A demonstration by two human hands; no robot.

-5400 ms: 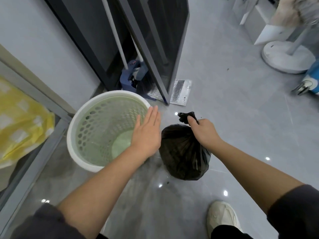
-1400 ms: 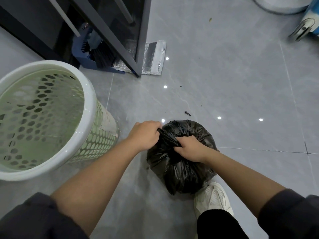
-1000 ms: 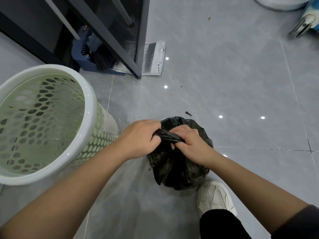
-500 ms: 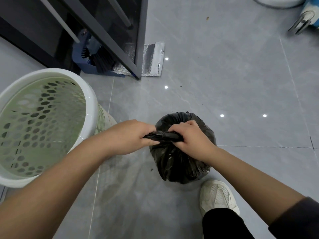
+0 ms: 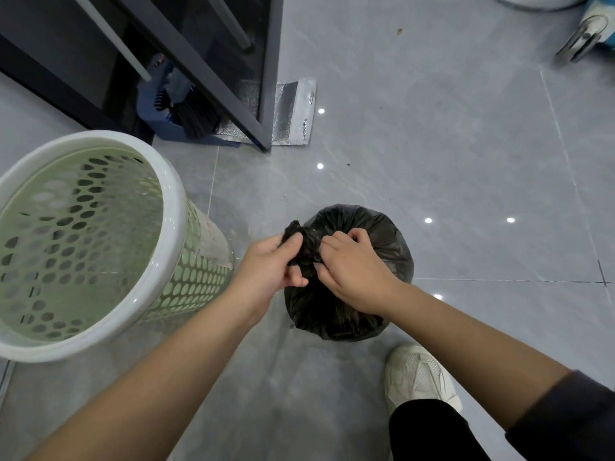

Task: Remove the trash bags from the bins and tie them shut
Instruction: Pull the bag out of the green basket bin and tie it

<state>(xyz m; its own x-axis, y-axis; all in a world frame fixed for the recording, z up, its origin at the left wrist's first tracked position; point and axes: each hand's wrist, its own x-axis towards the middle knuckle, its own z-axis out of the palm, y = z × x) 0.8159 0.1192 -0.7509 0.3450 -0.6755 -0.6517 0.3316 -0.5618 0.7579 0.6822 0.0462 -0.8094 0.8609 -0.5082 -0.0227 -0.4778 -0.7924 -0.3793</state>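
Closest in, at the lower right corner, a dark sleeve [image 5: 565, 417] pushed up the right forearm, and beside it a black trouser leg [image 5: 429, 430] above an off-white mesh sneaker [image 5: 419, 374] planted on the floor. Just past the toe of the shoe, the black plastic trash bag [image 5: 336, 314], full and rounded, sitting on the floor outside the bin. Over the top of the bag, both bare forearms reaching in. Left hand [image 5: 269, 267] clenched round the twisted neck of the bag [image 5: 304, 244], fingers curled under it and thumb across. Right hand [image 5: 352, 271] pinching the same neck from the other side, knuckles up, fingertips tucked into the gathered plastic. To the left of the bag and near it but apart, a round pale green perforated plastic bin with a broad white rim [image 5: 173, 227], upright, its holed inner wall in plain sight. Underfoot, glossy grey stone-look floor tiles [image 5: 432, 144] with thin joints, small dark specks and bright round light reflections. Farther off, a flat silver foil pouch [image 5: 293, 114] lying at the foot of a dark metal-framed glass door [image 5: 233, 78]. Behind that door, a blue dustpan with a black-bristled brush [image 5: 166, 104]. At the far top right edge, a metal caster wheel [image 5: 582, 41] and part of a white round base [image 5: 532, 0].
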